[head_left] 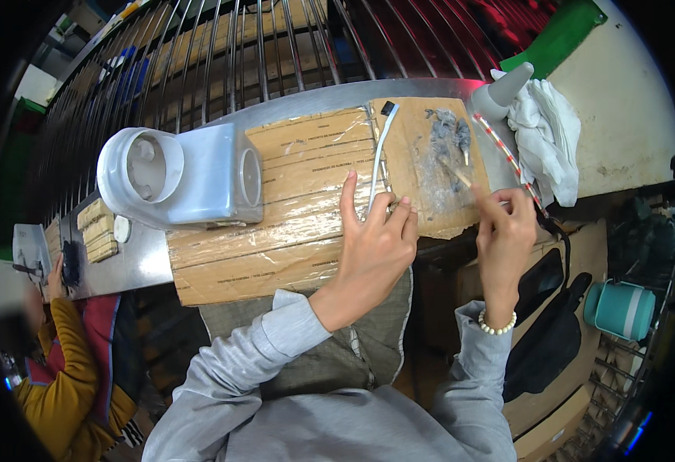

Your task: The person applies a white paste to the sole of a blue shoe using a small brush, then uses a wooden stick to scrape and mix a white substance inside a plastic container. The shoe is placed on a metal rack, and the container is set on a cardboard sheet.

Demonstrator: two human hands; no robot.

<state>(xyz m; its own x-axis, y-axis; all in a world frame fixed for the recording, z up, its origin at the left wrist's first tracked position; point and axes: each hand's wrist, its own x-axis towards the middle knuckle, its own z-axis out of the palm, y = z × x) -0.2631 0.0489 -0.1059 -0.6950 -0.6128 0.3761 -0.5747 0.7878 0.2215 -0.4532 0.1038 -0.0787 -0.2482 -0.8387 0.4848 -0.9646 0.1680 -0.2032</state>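
My left hand [372, 242] rests on a taped cardboard sheet [276, 231] and pinches a thin white cable [380, 154] that runs up to a small black end piece. My right hand [507, 227] grips a thin stick [459, 175] whose tip reaches into a smear of grey paste [445, 131] on a second piece of cardboard [418, 200] covered with clear film. A striped red and white cord [507, 154] passes beside the right hand.
A white plastic housing with a round opening [175, 177] lies on the left of the metal bench [133, 266]. A grey nozzle bottle [499, 88] and white rag [549, 138] sit at the right. Another person in a yellow sleeve [68, 362] works at lower left. A teal cup [622, 308] stands on a wire rack.
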